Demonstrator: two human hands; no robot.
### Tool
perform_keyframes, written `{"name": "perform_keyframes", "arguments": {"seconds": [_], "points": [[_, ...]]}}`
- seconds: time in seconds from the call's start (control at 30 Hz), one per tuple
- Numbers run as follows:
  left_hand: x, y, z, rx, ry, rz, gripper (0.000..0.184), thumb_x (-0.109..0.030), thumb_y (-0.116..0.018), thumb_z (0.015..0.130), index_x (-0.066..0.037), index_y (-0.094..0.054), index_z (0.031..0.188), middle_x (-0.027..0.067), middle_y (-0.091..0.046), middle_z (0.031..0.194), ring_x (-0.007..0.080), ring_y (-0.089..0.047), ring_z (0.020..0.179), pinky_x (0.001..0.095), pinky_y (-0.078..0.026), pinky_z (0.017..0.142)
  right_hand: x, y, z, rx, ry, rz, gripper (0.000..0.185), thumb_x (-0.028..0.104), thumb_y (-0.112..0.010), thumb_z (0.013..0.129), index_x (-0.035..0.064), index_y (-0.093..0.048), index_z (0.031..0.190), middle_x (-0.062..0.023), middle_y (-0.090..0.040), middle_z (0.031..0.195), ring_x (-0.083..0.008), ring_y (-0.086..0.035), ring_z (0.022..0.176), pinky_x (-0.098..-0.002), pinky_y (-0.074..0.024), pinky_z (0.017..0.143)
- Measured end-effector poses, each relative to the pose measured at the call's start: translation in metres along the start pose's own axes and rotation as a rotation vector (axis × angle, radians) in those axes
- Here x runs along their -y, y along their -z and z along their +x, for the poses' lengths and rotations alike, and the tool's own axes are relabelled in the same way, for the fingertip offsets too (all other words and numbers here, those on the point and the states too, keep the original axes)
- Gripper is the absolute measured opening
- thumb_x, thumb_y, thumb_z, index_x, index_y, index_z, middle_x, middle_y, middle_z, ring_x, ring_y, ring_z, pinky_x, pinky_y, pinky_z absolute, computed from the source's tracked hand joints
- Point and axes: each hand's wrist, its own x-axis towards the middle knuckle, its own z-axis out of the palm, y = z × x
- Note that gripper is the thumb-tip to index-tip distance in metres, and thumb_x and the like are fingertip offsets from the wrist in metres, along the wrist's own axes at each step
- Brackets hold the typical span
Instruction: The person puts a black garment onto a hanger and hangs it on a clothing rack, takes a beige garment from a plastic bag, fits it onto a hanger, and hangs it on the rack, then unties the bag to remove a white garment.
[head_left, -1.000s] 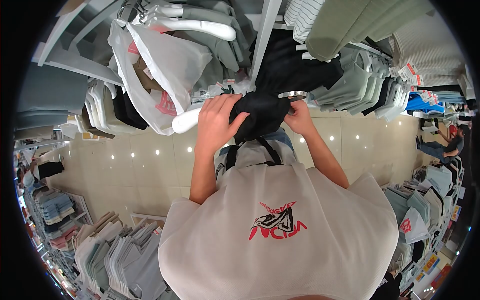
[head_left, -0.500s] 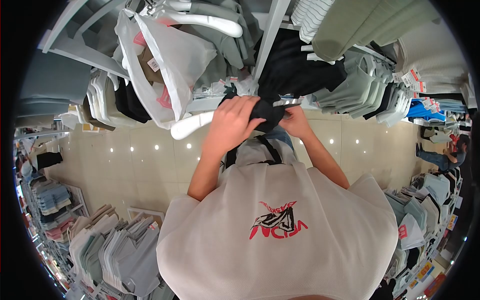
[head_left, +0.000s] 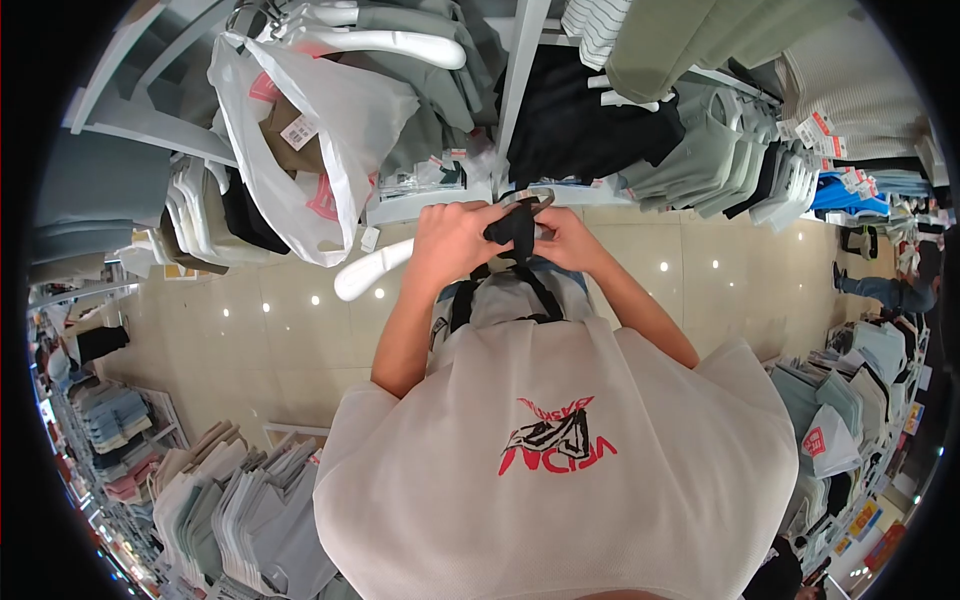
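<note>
In front of my chest, my left hand [head_left: 450, 242] is closed on a bunched piece of black cloth [head_left: 515, 232]. A white hanger [head_left: 375, 270] sticks out to the left from beside that hand; its other end is hidden. My right hand [head_left: 568, 240] pinches the right side of the same cloth, fingers bent. A thin, shiny, curved band [head_left: 540, 198] shows just above the cloth, between the hands; I cannot tell what it belongs to.
A white plastic bag [head_left: 350, 110] with a tagged brown item hangs at upper left. Black garments [head_left: 585, 120] and grey tops [head_left: 715, 150] hang on the rack ahead. Behind are more clothes [head_left: 275, 520]. A person [head_left: 885, 285] is far right on the tiled floor [head_left: 640, 300].
The black cloth is now bunched smaller and narrower, and the shiny band has shifted left to above it. My right hand has come closer to my left. The view has shifted slightly.
</note>
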Motion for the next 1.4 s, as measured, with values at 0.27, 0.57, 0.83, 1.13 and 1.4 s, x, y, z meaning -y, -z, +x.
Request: {"name": "perform_keyframes", "arguments": {"seconds": [0.27, 0.57, 0.83, 1.13, 1.4], "points": [[0.022, 0.033, -0.020, -0.157, -0.051, -0.298, 0.039, -0.013, -0.087, 0.055, 0.003, -0.069, 0.086, 0.0145, -0.069, 0.077, 0.0282, -0.065, 0.063, 0.0292, -0.050, 0.061, -0.033, 0.037, -0.004, 0.366, -0.133, 0.083, 0.049, 0.042, -0.045, 0.099, 0.0029, -0.057, 0.126, -0.0075, -0.064, 0.115, -0.0189, -0.057, 0.105, -0.0325, -0.0432, 0.095], [0.053, 0.048, -0.051, -0.503, 0.214, -0.464, 0.030, -0.009, -0.089, 0.062, 0.004, -0.070, 0.083, 0.0066, -0.069, 0.068, 0.0103, -0.060, 0.058, 0.0242, -0.049, 0.059, 0.003, 0.083, -0.010, 0.086, 0.153, 0.235, 0.044, 0.023, -0.059, 0.090, -0.0017, -0.056, 0.125, -0.0085, -0.064, 0.109, -0.0146, -0.058, 0.102, -0.0278, -0.0460, 0.088], [0.041, 0.056, -0.044, -0.543, 0.240, -0.391, 0.031, -0.012, -0.089, 0.063, 0.002, -0.072, 0.086, 0.0057, -0.071, 0.071, 0.0093, -0.061, 0.058, 0.0240, -0.049, 0.057, 0.045, 0.090, -0.004, -0.141, 0.258, -0.336, 0.049, 0.014, -0.072, 0.082, 0.0048, -0.057, 0.128, -0.0127, -0.065, 0.110, -0.0234, -0.065, 0.094, -0.0335, -0.0524, 0.084], [0.032, 0.053, -0.038, -0.616, 0.255, -0.309, 0.037, -0.023, -0.089, 0.064, 0.000, -0.073, 0.087, 0.0067, -0.070, 0.069, 0.0128, -0.059, 0.053, 0.0256, -0.046, 0.053, 0.064, 0.102, 0.005, -0.296, 0.473, -0.764, 0.047, 0.018, -0.074, 0.080, 0.0086, -0.062, 0.124, -0.0125, -0.068, 0.104, -0.0286, -0.064, 0.086, -0.0343, -0.0545, 0.072], [0.017, 0.052, -0.036, -0.619, 0.301, -0.118, 0.039, -0.025, -0.090, 0.062, 0.000, -0.072, 0.086, 0.0085, -0.058, 0.056, 0.0178, -0.047, 0.046, 0.0290, -0.041, 0.048, 0.090, 0.093, 0.013, -0.389, 0.533, -1.102, 0.038, 0.016, -0.077, 0.074, 0.0085, -0.068, 0.110, -0.0055, -0.068, 0.085, -0.0223, -0.063, 0.069, -0.0311, -0.0529, 0.061]]}}
